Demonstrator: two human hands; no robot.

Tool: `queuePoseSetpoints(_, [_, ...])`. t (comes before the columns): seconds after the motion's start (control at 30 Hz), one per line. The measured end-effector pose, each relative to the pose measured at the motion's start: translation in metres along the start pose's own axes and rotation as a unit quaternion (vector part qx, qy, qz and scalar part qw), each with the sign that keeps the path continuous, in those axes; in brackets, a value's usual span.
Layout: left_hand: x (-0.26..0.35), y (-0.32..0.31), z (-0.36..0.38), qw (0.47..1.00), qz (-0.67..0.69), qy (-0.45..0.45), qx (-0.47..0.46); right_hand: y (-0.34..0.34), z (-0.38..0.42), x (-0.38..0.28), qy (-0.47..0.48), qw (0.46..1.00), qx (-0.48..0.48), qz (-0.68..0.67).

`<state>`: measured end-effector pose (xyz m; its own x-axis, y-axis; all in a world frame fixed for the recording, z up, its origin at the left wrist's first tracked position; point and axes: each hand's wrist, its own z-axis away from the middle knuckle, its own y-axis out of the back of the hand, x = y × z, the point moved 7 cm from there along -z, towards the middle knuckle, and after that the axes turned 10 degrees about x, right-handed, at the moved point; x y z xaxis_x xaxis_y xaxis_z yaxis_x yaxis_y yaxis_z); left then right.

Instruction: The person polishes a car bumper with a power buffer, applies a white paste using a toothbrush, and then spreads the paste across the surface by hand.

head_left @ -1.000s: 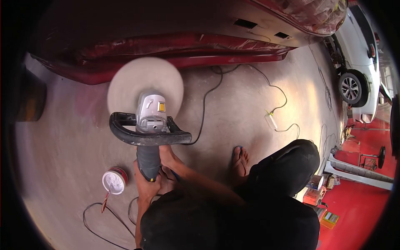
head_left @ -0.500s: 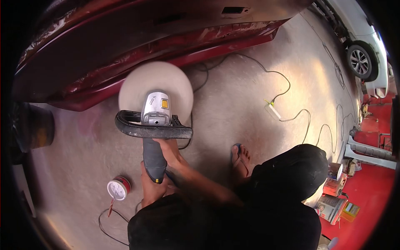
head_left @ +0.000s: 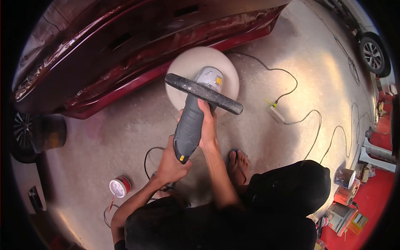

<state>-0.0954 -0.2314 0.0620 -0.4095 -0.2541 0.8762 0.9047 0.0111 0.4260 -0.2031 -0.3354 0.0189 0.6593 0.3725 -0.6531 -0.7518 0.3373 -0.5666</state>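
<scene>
Both of my hands are closed on a grey power polisher (head_left: pixel 191 125) with a black D-shaped handle bar. My left hand (head_left: pixel 171 163) wraps the rear end of its body, by the small yellow mark. Farther forward, my right hand (head_left: pixel 207 125) grips the body just behind the bar, thumb on top. A large round pale pad (head_left: pixel 183 62) sits at the polisher's head, its edge blurred. The pad is close to the lower edge of a dark red car panel (head_left: pixel 137 62); whether they touch, I cannot tell.
An open red can (head_left: pixel 120 186) with a stick stands on the floor at lower left, a dark bucket (head_left: pixel 49 132) near a wheel farther left. A black cord (head_left: pixel 296 79) runs to a power strip (head_left: pixel 276 114). Cans and boxes lie at right, near a white car.
The polisher has moved right and up in view and tilted, its head leaning right. My left hand and forearm show more fully, and my right hand has come up with it.
</scene>
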Motion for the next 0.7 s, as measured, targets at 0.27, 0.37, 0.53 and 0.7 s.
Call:
queuePoseSetpoints(0.27, [0.051,-0.035,-0.05,0.998,0.026,0.007,-0.055,0.016,-0.043,-0.069,0.039,0.998,0.04,0.022])
queuePoseSetpoints(0.37, [0.066,-0.047,-0.067,0.997,0.033,-0.005,-0.067,0.021,-0.058,-0.094,0.072,0.996,0.053,0.029])
queuePoseSetpoints(0.53, [0.067,-0.048,-0.077,0.997,0.023,0.0,-0.075,0.024,-0.068,-0.099,0.088,0.993,0.068,0.031])
queuePoseSetpoints(0.7, [0.036,-0.02,-0.045,0.998,0.036,0.008,-0.058,0.006,-0.037,-0.059,0.039,0.997,0.067,0.023])
